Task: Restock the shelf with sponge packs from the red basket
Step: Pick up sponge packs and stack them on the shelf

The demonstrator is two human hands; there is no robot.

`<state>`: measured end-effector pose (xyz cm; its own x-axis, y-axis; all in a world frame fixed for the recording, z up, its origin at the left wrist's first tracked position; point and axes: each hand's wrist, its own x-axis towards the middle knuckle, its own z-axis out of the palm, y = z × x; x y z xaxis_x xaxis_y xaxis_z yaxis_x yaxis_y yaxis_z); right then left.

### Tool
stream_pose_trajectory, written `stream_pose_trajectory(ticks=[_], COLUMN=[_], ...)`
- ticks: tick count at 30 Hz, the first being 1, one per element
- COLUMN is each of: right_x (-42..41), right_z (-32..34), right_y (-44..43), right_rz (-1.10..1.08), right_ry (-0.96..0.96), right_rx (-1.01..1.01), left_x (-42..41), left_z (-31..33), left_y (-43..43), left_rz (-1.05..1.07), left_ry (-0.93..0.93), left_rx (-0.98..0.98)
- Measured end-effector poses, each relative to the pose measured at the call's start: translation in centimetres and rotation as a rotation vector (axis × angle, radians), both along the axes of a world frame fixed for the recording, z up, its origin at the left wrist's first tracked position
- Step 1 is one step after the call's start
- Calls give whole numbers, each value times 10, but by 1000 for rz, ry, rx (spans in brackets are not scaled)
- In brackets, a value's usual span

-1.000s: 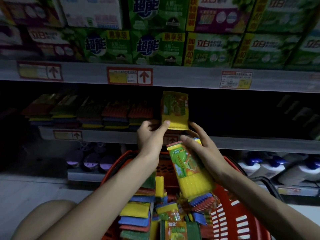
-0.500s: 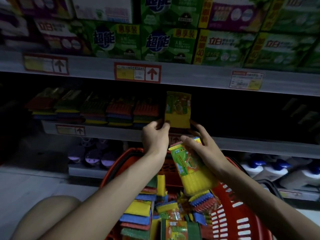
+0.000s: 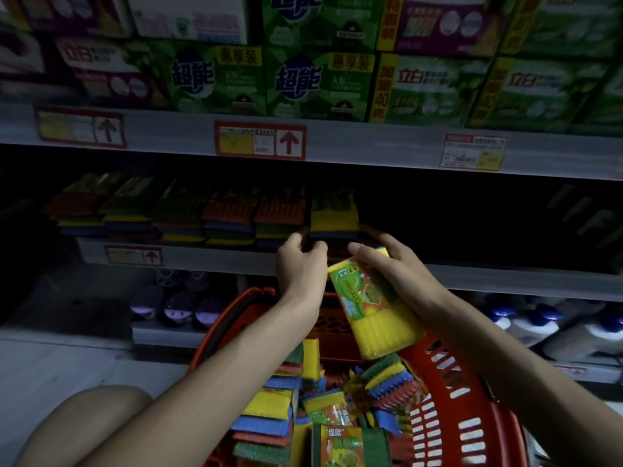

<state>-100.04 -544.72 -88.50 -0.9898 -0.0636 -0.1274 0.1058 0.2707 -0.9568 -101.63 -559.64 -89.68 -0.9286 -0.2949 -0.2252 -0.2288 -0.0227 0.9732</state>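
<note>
right grip [image 3: 394,274] clasps a ribbed yellow sponge pack [image 3: 377,318], green-orange label; left grip [image 3: 301,267] curled, cannot tell around what.

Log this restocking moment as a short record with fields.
Left hand: fingers curled at the base of the shelved pack; grip unclear
Right hand: holds a yellow sponge pack above the red basket
Shelf: row of sponge stacks, shelved pack at its right end
Basket contents: many sponge packs inside
</note>
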Motion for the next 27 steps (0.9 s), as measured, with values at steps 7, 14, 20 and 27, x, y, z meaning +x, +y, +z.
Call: stream_pose_trajectory(ticks=[7, 14, 20, 27], right_x=[5, 5, 1, -3], right_z=[3, 8, 3, -2], right_y=[12, 14, 3, -5], right_rz=[-23, 24, 35, -141], right_ry=[-24, -102, -154, -148], right_rx=[65, 140, 116, -29], left_x=[0, 1, -5, -14], left_z=[2, 1, -1, -6], left_y=[-11, -11, -6, -7], left_rz=[67, -16, 8, 88], left_ry=[-12, -109, -195, -231], left_rx=[101, 220, 301, 347])
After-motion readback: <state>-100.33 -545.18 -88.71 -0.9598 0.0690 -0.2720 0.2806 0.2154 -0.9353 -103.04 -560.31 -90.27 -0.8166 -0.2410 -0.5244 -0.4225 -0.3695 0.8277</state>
